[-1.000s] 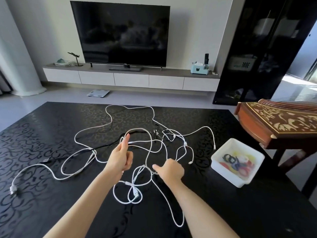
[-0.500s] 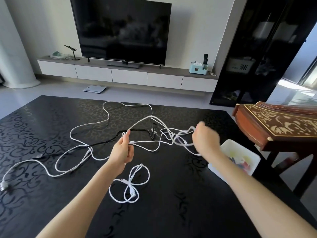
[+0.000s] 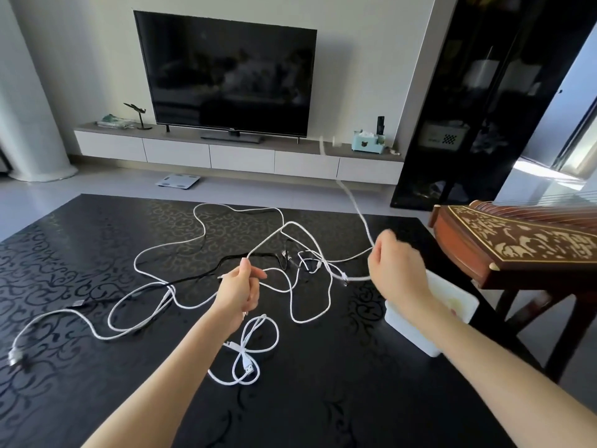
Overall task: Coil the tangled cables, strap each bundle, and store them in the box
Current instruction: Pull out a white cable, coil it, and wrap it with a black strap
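Left hand [image 3: 240, 291]: raised over the desk [image 3: 323, 399] in front of us, thumb and fingers pinching a white cable strand [image 3: 268, 240] that climbs up and to the right from the pinch.
Right hand [image 3: 397, 273]: lifted to the right of the left hand and well apart from it, fingers curled round the airborne cable [image 3: 358, 210]; the hand is blurred, so we cannot make out the single fingers.
Airborne cable: white, running up and left from our right hand through the air, its far end a blur in front of the TV console [image 3: 242, 153].
Tangle of white cables [image 3: 330, 286]: sprawled over the middle of the desk, between and beyond our hands, its loops crossing one another; we cannot tell whether both hands hold the same cable.
Black cable [image 3: 193, 275]: flat on the desk among the white loops, running from a plug at the left towards the tangle's middle.
Short white cable [image 3: 243, 352]: a loose double loop on the desk beside our left forearm.
Box [image 3: 413, 334]: white and open-topped, near the desk's right edge, partly hidden behind our right wrist; we cannot make out its contents.
Surroundings: a guzheng [image 3: 523, 240] stands right of the desk, a television [image 3: 226, 76] sits on the console, and a bathroom scale [image 3: 177, 182] lies on the floor.
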The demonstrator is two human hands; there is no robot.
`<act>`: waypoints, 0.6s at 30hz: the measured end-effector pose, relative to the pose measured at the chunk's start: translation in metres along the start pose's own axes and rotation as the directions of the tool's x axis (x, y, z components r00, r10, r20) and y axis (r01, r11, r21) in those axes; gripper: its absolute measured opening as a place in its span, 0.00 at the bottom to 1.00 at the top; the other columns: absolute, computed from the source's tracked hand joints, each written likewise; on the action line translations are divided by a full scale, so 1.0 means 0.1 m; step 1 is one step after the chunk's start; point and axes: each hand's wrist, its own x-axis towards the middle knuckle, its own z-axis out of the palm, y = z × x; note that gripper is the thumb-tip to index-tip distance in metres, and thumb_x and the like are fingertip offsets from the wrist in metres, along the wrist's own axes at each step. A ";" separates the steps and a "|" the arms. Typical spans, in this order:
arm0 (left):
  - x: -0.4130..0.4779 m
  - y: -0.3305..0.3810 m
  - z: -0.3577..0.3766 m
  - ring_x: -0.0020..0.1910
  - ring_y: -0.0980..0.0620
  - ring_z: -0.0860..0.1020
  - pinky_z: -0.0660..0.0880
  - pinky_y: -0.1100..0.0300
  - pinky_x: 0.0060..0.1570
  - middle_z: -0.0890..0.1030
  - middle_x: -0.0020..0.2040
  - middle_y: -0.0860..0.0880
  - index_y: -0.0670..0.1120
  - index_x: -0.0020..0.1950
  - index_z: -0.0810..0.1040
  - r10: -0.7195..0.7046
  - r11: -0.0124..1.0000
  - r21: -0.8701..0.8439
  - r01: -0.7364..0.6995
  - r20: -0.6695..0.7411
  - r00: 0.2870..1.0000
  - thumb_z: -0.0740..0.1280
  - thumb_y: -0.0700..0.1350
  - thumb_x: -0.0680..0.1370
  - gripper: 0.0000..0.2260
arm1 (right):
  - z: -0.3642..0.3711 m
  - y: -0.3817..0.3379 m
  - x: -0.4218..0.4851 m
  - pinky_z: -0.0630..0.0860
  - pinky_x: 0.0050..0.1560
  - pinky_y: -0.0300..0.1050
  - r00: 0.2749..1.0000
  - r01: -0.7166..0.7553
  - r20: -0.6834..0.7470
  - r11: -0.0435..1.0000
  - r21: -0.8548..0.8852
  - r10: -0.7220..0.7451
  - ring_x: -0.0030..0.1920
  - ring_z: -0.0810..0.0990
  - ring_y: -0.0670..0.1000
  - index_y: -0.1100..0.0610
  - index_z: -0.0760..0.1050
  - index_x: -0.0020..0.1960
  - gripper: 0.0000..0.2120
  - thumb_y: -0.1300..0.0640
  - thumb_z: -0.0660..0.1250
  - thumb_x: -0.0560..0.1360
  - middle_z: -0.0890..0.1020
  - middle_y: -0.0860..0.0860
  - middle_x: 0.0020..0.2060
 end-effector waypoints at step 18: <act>-0.65 0.45 -0.29 0.17 0.59 0.52 0.53 0.70 0.18 0.58 0.17 0.55 0.48 0.49 0.83 -0.070 0.967 -0.164 0.195 0.565 0.822 0.55 0.55 0.77 0.19 | -0.24 -0.36 -0.19 0.73 0.56 0.47 0.749 -0.660 0.649 0.073 0.747 0.130 0.52 0.82 0.55 0.58 0.74 0.62 0.27 0.41 0.45 0.81 0.83 0.56 0.50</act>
